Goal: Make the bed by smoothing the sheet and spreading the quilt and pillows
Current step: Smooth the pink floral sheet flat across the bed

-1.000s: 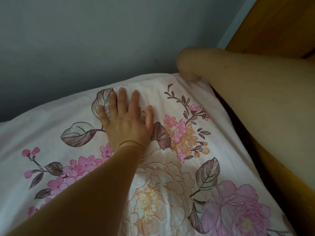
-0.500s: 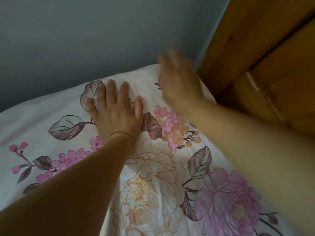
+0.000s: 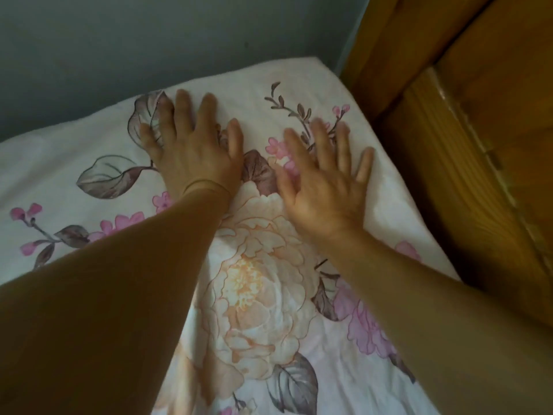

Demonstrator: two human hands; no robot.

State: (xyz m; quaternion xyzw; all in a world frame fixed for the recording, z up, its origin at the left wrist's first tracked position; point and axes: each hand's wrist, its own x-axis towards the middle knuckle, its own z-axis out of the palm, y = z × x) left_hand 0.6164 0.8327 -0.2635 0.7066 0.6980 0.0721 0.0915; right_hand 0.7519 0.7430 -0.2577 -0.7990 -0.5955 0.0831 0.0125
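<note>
Both palms lie flat, fingers spread and holding nothing, on the pale pink floral-printed cotton sheet at the bed's far corner, the right hand, slightly blurred, nearer the honey-coloured wooden headboard than the left hand.

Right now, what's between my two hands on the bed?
In the head view, only floral sheet lies between the left hand and right hand: a dark printed leaf and some pink blossoms. Nothing else is there.
</note>
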